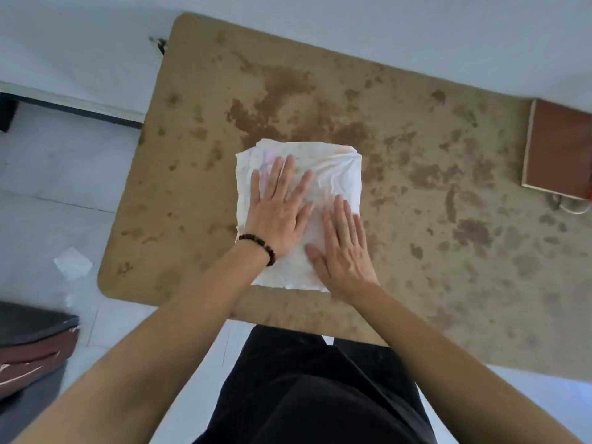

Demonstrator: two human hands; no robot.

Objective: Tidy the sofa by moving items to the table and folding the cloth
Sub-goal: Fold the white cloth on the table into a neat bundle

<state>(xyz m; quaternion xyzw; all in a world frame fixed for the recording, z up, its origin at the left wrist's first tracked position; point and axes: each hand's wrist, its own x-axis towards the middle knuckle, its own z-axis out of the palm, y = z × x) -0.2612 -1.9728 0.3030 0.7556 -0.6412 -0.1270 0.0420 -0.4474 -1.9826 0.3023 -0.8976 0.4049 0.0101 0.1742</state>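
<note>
- Head view: the cloth (pixel 326 174) is folded into a thick white square and lies on the table (pixel 448 251), right under both hands
- The left hand (pixel 278 213) lies flat on it, fingers spread wide, gripping nothing
- The right hand (pixel 344 248) is flat too, just beside the left one, palm down on the near edge
- I think they press like this to squash the folds flat so the cloth stays neat
- Far off past the right hand a brown book (pixel 559 152) sits near the table's edge
- The folding looks almost done
</note>
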